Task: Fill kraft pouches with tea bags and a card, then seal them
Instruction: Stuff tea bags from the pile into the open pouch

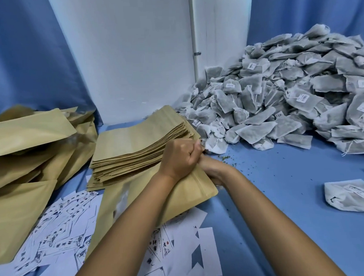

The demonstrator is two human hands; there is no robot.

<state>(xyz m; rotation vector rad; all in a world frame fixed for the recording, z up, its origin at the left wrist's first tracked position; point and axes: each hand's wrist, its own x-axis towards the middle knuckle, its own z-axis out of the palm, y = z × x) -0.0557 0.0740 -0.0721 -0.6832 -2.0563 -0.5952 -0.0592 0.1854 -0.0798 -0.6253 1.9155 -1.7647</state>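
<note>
A kraft pouch (188, 192) with a clear window lies tilted at the centre, over scattered printed cards (61, 228). My left hand (178, 157) is curled in a fist at the pouch's upper end and grips its top edge. My right hand (212, 170) holds the same end from the right and beneath, mostly hidden by the left hand and the pouch. A stack of empty kraft pouches (135, 140) sits just behind. A big pile of tea bags (280, 103) fills the back right.
Bulging kraft pouches (29, 133) are heaped at the left. One loose tea bag (348, 194) lies at the right on the blue cloth. Tea crumbs (226, 158) dot the cloth near my hands. A white wall and blue curtains close the back.
</note>
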